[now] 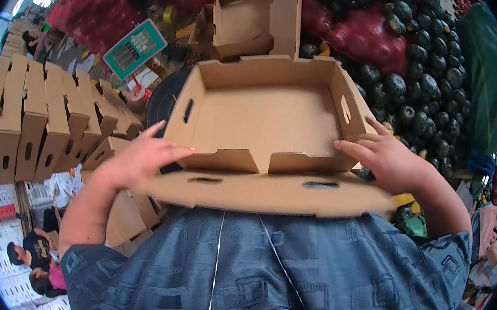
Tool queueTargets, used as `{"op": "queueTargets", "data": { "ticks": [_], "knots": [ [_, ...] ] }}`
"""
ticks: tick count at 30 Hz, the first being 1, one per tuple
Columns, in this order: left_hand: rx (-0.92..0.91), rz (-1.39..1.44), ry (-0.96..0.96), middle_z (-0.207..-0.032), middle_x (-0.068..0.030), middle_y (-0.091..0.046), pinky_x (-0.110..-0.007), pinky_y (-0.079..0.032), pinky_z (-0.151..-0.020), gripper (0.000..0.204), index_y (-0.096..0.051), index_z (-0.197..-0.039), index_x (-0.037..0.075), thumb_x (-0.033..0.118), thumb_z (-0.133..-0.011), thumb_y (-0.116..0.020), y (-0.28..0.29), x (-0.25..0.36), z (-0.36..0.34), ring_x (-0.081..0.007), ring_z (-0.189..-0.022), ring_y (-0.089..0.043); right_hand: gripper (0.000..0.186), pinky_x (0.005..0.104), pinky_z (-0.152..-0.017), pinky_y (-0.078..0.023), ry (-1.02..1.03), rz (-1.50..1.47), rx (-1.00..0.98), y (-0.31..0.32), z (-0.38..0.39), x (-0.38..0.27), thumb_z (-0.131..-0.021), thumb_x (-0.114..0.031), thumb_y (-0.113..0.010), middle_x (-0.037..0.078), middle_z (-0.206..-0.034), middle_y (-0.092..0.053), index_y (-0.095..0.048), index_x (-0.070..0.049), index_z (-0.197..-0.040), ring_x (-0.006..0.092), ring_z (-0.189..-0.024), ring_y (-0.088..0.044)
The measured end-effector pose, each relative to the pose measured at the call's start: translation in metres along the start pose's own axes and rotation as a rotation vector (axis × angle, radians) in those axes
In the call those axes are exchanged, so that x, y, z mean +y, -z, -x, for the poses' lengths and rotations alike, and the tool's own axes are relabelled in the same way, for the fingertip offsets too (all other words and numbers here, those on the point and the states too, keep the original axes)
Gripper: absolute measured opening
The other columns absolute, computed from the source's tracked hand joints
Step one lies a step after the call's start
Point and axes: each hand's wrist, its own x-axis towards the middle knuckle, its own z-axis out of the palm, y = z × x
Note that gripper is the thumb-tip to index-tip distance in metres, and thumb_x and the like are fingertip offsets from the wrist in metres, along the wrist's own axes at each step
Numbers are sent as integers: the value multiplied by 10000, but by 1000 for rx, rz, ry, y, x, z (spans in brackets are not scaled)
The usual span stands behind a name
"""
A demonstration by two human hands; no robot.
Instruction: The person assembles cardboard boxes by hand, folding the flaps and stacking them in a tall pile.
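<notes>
Fingers (pixel 170 151) of the left hand (pixel 130 161) are spread wide at the near left corner of the open-topped cardboard tray (pixel 270 118); those of the right hand (pixel 390 158) straddle its right wall, and whether they press tight I cannot tell. It lies between both hands, its slotted near flap (pixel 268 194) toward the person's patterned shirt (pixel 267 266). Beyond the tray sits another cardboard tray (pixel 244 21); left of it stands a row of cartons (pixel 34 114), to its far right dark-green squashes (pixel 428 86).
</notes>
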Motion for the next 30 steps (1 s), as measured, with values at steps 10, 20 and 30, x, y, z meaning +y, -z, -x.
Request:
{"op": "queueTargets", "data": {
  "ticks": [10,20,30],
  "knots": [
    [868,-17,183,-1294,-168,-494,-404,-318,-1072,437,-488,-1304,56,81,-868,-515,-42,-26,-60,-317,-1232,-454,413,380,-1120,-264,-289,-327,628,-44,-70,21,-882,-144,-567,192,-1295,-531,-516,-27,-1276,283,-1244,-483],
    [-705,143,290,-1157,-152,-633,-425,-437,-905,527,-650,-1148,65,325,-699,-744,-22,16,-126,-278,-1044,-583,501,347,-694,-500,-169,-498,-930,-27,-145,31,-749,-378,-732,144,-875,-676,-630,14,-1044,172,-841,-626],
    [-47,194,597,-846,-225,-651,-452,-508,-717,264,-656,-946,-1,182,-771,-581,21,76,81,-384,-785,-631,485,319,-944,-406,420,-726,808,73,-112,15,-931,-245,-451,147,-1211,-569,-421,33,-1328,213,-1035,-557]
  ]
}}
